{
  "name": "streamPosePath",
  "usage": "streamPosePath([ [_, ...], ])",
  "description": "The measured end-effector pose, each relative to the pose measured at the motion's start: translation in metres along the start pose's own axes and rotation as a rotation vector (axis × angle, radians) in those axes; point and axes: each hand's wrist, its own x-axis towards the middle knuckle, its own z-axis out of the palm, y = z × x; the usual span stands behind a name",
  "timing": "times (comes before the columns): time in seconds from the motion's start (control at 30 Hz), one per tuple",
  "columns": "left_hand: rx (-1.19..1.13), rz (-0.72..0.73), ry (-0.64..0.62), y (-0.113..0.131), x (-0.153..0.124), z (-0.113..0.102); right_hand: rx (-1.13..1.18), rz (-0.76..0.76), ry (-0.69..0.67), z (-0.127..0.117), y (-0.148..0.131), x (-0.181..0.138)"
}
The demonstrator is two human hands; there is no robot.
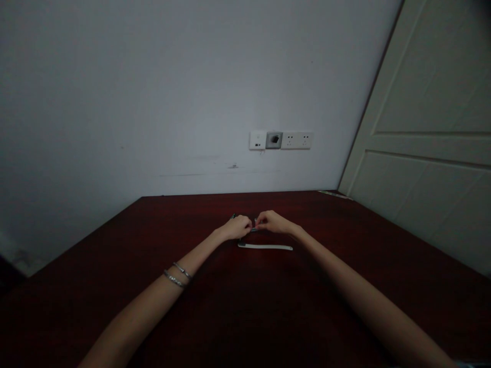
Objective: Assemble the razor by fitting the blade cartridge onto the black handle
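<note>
Over a dark reddish-brown, glossy tabletop, the person's left hand and right hand faced each other, nearly touching, the fingertips of both pinched on a small, narrow greyish piece between them. A thin dark tip showed just past the left hand's knuckles. A long, slim, slightly bowed white strip with a dark end lay on the tabletop just nearer the person; whether it joined the gripped piece could not be told, as the left hand covered that spot.
</note>
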Motion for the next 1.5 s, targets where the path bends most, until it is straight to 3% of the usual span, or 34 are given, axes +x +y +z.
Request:
streamPosePath([
  [0.33,-0.111,-0.040,0.106,-0.007,0.011,0.004,0.043,0.102,0.026,-0.012,0.022,0.004],
  [0.57,-0.123,-0.073,0.136,-0.012,0.034,0.029,0.009,0.199,0.010,-0.014,0.046,0.018],
  [0.73,-0.199,-0.113,0.102,-0.014,0.051,0.045,-0.001,0.232,-0.046,-0.008,0.046,0.023],
  [1.03,-0.280,-0.119,0.090,-0.017,0.053,0.050,-0.024,0.235,-0.060,-0.006,0.041,0.025],
  [1.5,-0.298,-0.113,0.072,-0.018,0.048,0.045,-0.045,0.206,0.083,0.007,0.036,0.022],
])
